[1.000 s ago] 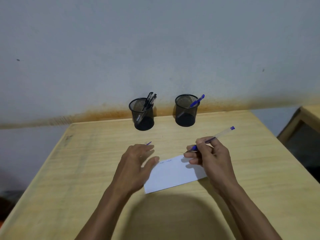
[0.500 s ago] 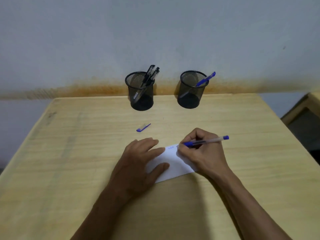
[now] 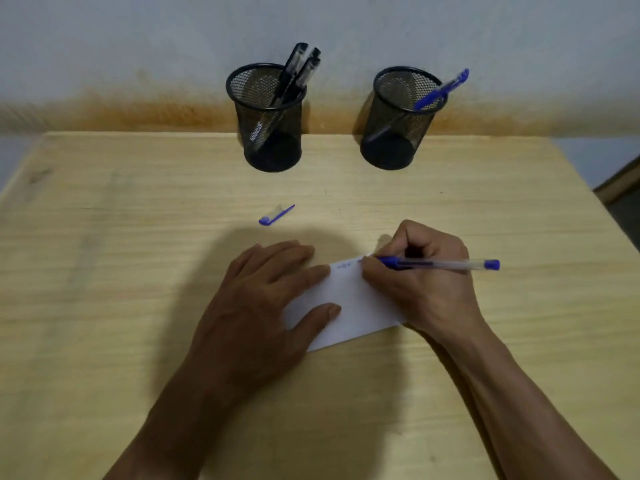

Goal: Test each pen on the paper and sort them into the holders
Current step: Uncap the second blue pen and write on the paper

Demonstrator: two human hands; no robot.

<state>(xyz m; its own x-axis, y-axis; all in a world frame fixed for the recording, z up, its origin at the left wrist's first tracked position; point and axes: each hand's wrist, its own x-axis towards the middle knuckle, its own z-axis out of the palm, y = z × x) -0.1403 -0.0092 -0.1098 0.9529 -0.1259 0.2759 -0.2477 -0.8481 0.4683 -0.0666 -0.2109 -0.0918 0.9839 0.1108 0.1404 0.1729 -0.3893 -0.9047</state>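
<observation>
While the left hand [image 3: 258,306] lies flat with fingers straight, pressing the left part of the paper [image 3: 349,306] onto the table [image 3: 104,271], the right hand [image 3: 420,282] grips the pen [image 3: 440,264] with curled fingers and thumb. Both forearms enter from the bottom edge and converge on the paper; the elbows are cut off.

The pen tip meets the far edge of the paper. The tip itself is hidden behind the right fingertips, so actual contact cannot be confirmed. Small blue marks sit on the paper just left of the tip; they are too small to read. Both hands cover the paper's side edges.

The pen's long axis runs nearly level across the view: tip to the left, blue end plug to the right, past the knuckles. The barrel is clear, with a blue grip section.

A blue cap [image 3: 276,215] lies on the table beyond the left hand, apart from it, tilted with its clip end up to the right.

Two black mesh holders stand at the far edge of the table by the wall. The left holder [image 3: 268,133] contains black pens [image 3: 298,72] leaning right. The right holder [image 3: 398,133] contains one blue pen [image 3: 441,89], also leaning right, cap end uppermost.
</observation>
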